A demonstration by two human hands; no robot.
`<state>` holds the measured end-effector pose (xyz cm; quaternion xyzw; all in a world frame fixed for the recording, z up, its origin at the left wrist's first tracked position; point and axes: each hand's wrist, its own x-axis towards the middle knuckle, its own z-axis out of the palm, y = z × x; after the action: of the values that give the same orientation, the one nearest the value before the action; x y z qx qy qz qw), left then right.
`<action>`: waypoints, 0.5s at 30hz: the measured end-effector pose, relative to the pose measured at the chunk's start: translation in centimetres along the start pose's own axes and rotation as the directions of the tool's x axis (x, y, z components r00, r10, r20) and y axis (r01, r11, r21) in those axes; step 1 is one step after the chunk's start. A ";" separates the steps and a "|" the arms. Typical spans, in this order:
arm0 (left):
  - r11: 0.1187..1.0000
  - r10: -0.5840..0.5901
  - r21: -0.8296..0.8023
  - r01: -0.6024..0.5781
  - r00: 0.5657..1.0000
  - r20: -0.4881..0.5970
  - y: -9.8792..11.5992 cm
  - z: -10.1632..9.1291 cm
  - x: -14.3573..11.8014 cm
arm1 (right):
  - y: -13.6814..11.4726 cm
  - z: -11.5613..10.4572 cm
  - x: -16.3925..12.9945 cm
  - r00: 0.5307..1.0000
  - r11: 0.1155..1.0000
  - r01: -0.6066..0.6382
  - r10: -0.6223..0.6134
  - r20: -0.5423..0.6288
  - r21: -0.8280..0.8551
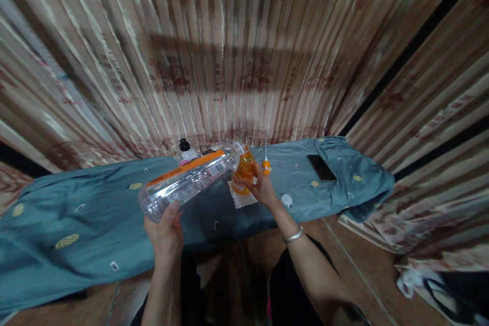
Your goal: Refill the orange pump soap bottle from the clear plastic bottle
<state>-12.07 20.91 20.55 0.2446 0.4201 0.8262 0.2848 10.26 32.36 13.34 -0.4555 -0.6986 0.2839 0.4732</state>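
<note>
The left hand (166, 229) grips the base end of a large clear plastic bottle with an orange label (193, 178), tilted so its mouth meets or overlaps the top of a small translucent orange bottle (246, 165). The right hand (263, 188) is closed around the small bottle, over a pale scalloped-edged mat (244, 202) on a table draped in teal patterned cloth (95, 214).

The main risk looks to be a spill: held so far back, the large bottle could swing its mouth off the narrow opening, and any liquid would run down the outside onto the mat and cloth. Whether liquid is flowing cannot be told. Too much weight on the rim could tip the small bottle if the right hand loosens. The soft cloth may give uneven footing.

Just beyond the right hand is an orange pump head with a pale upright tube (266, 165), easily knocked over. A round white cap (286, 200) lies nearer the table's front edge, and a flat black phone (321, 167) farther right, where a splash might reach it. Behind the large bottle, a partly hidden white bottle with a black cap (187, 153) limits room, as does the pleated beige curtain (267, 61).
</note>
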 end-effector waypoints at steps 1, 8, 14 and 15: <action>1.000 0.002 0.003 -0.001 1.000 -0.005 0.0 0.0 0.0 | 0.0 0.0 0.0 1.000 1.000 -0.002 0.002 0.000 -0.004; 0.999 0.009 0.043 -0.009 1.000 0.002 -0.1 -0.2 0.0 | -0.1 0.0 0.0 1.000 1.000 0.018 -0.018 -0.004 0.018; 1.000 -0.008 0.007 0.008 1.000 -0.009 0.1 0.0 0.0 | -0.2 0.0 0.0 1.000 1.000 -0.008 0.008 -0.006 -0.003; 1.000 -0.010 0.008 0.010 1.000 -0.008 0.1 0.0 -0.1 | -0.1 0.0 0.0 1.000 1.000 -0.011 0.011 -0.007 -0.006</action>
<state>-12.06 20.83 20.60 0.2405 0.4258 0.8239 0.2864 10.21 32.28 13.43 -0.4617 -0.6955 0.2827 0.4726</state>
